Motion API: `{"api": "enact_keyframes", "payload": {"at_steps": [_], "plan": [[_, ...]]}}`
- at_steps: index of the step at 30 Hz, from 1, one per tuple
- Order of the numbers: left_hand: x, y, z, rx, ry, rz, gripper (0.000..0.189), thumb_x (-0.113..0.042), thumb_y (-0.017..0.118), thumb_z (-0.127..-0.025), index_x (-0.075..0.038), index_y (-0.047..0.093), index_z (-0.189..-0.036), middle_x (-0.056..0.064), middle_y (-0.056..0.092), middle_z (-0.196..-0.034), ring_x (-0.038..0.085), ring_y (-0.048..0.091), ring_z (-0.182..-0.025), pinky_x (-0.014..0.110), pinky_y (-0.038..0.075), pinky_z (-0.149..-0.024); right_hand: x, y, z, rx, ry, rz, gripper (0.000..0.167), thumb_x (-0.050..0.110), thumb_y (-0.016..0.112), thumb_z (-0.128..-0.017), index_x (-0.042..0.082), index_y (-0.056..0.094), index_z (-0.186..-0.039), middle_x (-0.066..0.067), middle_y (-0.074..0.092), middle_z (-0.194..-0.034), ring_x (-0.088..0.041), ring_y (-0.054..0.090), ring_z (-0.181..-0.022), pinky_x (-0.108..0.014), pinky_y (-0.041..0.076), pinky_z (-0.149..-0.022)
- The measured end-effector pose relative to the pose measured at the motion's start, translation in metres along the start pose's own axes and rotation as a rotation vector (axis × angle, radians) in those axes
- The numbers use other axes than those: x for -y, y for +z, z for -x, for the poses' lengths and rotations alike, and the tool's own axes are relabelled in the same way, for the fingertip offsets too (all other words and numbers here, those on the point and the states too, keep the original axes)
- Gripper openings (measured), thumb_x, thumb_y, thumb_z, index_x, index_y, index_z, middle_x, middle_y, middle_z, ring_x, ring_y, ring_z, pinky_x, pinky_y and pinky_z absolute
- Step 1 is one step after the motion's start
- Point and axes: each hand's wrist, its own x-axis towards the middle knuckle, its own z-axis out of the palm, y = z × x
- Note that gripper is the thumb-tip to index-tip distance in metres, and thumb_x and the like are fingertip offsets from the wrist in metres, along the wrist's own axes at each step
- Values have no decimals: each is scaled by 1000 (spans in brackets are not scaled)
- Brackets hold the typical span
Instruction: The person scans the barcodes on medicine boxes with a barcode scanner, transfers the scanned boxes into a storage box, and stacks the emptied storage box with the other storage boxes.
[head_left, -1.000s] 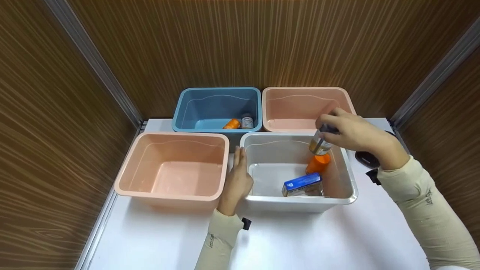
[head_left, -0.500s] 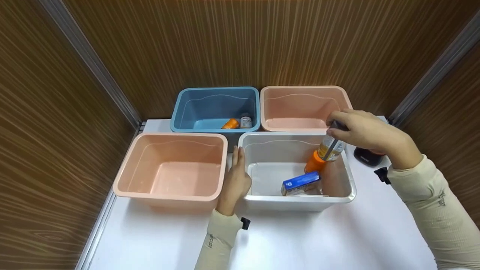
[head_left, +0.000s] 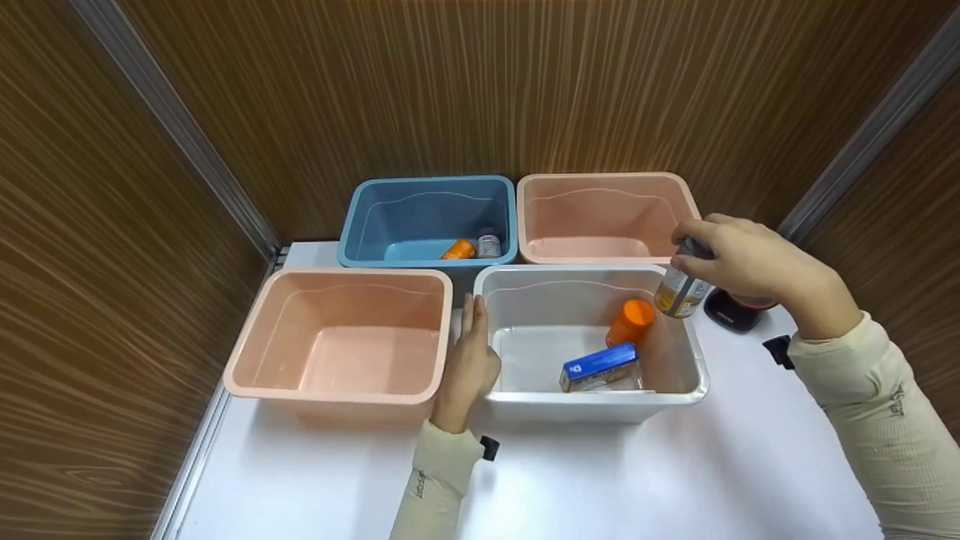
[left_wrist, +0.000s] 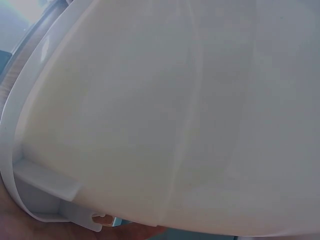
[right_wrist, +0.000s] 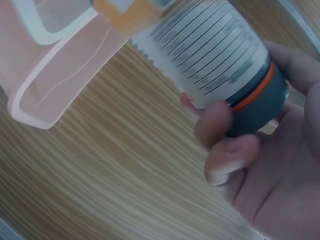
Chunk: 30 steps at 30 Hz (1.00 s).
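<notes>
My right hand (head_left: 757, 259) grips a labelled bottle (head_left: 681, 295) by its dark cap, above the right rim of the silver-white bin (head_left: 570, 399). In the right wrist view, fingers and thumb wrap the cap, and an orange ring shows below the white label (right_wrist: 215, 55). Inside that bin, an orange bottle (head_left: 631, 321) leans near the right wall and a blue-topped box (head_left: 599, 364) lies in front of it. My left hand (head_left: 471, 360) touches the bin's left side with straight fingers pointing forward. The left wrist view is mostly filled by the pale bin wall (left_wrist: 140, 110).
A pink bin (head_left: 337, 397) stands at the left. Behind are a blue bin (head_left: 427, 264), holding an orange bottle (head_left: 459, 249) and a white bottle (head_left: 489, 244), and another pink bin (head_left: 600, 180). A black object (head_left: 731, 311) lies at the right. Wood-grain walls surround the table.
My right hand has carried the bottle rightward, from above the orange bottle to over the bin's right rim. The left hand keeps its place at the bin. The view has shifted slightly.
</notes>
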Motion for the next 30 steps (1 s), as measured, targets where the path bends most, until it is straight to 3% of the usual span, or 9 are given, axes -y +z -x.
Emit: {"api": "enact_keyframes", "payload": {"at_steps": [7,14,23,27,30], "plan": [[0,-1,0,19,-21,10,75,6,44,-92,0,15,-160,17,6,-168,31,37,-141,40,50,-87,-21,2,3,44,73,-25,45,28,63,-99,6,54,-137,-26,57,-120,-43,57,-103,-62,49,-82],[0,-1,0,28,-24,-2,75,7,44,-92,0,15,-160,17,5,-168,30,38,-140,35,51,-79,-49,4,5,84,132,-77,52,17,64,-95,3,48,-142,-34,48,-126,-51,53,-105,-63,52,-76],[-2,-1,-1,34,-36,-18,74,6,45,-94,-1,15,-161,16,4,-168,31,38,-141,35,52,-81,-86,19,4,67,126,-38,50,8,68,-89,-1,56,-136,-36,53,-124,-53,54,-107,-66,47,-81],[-2,-2,-1,43,-52,-17,74,5,46,-94,-2,14,-161,15,3,-168,31,35,-143,35,52,-88,-103,31,3,102,162,-93,44,3,67,-88,-1,57,-131,-37,50,-123,-55,54,-105,-64,50,-78],[-2,-2,-1,37,-42,-1,74,6,45,-94,-1,14,-161,15,3,-168,31,40,-140,35,52,-84,-114,40,3,124,175,-139,34,4,64,-90,0,57,-124,-35,51,-117,-53,56,-100,-57,54,-72]]}}
